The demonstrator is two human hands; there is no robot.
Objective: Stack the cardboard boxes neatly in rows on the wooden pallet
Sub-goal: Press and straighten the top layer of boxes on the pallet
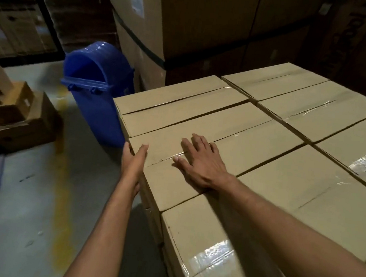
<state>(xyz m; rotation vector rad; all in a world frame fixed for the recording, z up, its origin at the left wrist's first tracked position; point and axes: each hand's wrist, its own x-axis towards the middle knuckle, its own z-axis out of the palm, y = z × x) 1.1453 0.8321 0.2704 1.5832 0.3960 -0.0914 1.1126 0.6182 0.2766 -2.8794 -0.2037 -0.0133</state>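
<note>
Several taped tan cardboard boxes fill the right of the head view in tight rows, their tops level. My right hand lies flat, fingers spread, on the top of one box in the nearest row. My left hand presses with straight fingers against the left side of that same box at its upper edge. Another box sits directly in front of me, under my right forearm. The wooden pallet is hidden below the stack.
A blue plastic bin stands on the grey floor just left of the stack. Loose brown cartons are piled at the far left. Tall strapped cartons rise behind the stack. A yellow floor line runs along the aisle.
</note>
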